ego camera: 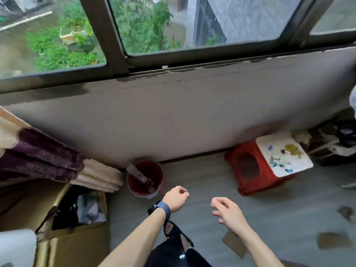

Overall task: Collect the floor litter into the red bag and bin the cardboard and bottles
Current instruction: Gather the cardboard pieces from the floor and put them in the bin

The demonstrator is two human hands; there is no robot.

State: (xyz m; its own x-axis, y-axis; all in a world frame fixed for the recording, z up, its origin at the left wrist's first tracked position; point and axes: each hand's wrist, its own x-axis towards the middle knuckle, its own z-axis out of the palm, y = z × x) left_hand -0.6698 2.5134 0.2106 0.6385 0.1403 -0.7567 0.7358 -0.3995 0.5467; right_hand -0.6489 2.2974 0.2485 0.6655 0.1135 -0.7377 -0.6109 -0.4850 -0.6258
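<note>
My left hand (176,197), with a dark watch on the wrist, hangs over the grey floor as a loose fist with nothing in it, just right of a small red bucket (160,175). My right hand (228,210) is beside it, fingers apart and empty. A flat brown cardboard piece (231,244) lies on the floor under my right forearm. More brown scraps (334,240) and a smaller scrap (346,212) lie at the right. No red bag or bottles are visible.
An open cardboard box (92,231) with dark items inside stands at the lower left, under curtains (42,157). A red plastic stool (250,170) with a white patterned top lies tipped at the right. Clutter fills the right corner (337,141). My sandalled foot (172,229) is below the hands.
</note>
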